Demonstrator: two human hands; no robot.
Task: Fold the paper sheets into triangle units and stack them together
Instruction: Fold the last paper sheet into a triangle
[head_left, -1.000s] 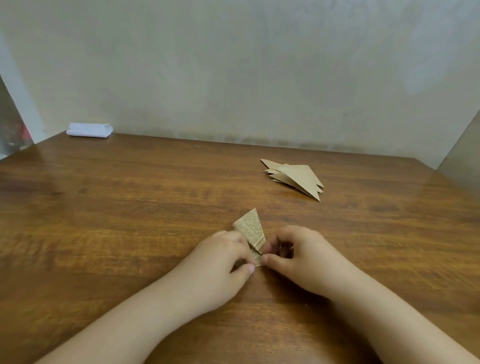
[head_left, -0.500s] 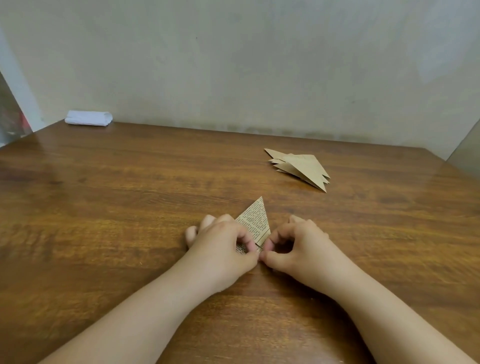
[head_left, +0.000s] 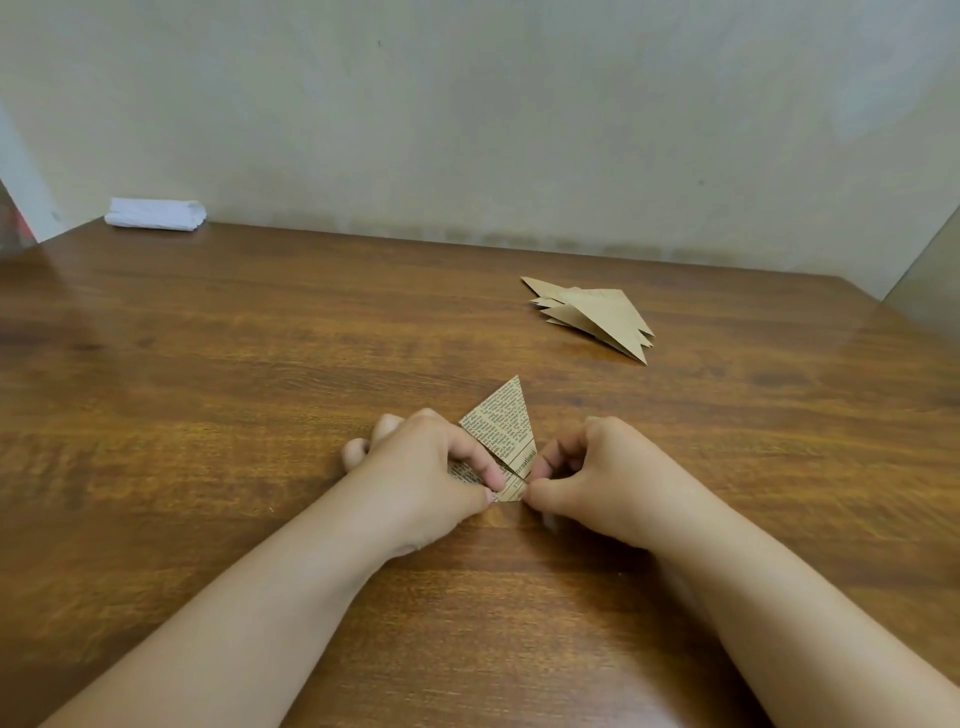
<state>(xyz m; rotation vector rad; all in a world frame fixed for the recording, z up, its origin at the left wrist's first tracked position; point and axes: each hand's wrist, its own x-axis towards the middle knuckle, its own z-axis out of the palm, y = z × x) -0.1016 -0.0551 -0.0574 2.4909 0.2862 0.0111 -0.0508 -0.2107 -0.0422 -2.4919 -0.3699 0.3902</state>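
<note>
A person's left hand (head_left: 434, 467) and right hand (head_left: 592, 475) pinch the near base of a newsprint triangle unit (head_left: 501, 426) lying on the wooden desk (head_left: 260, 364), its long axis pointing away toward the wall. The stack of finished units (head_left: 597, 314) sits well beyond, off to the right, so the right hand is judged nearer for the transfer.

Soft even light, glare on table (head_left: 218, 338), wide-angle edge distortion.
</note>
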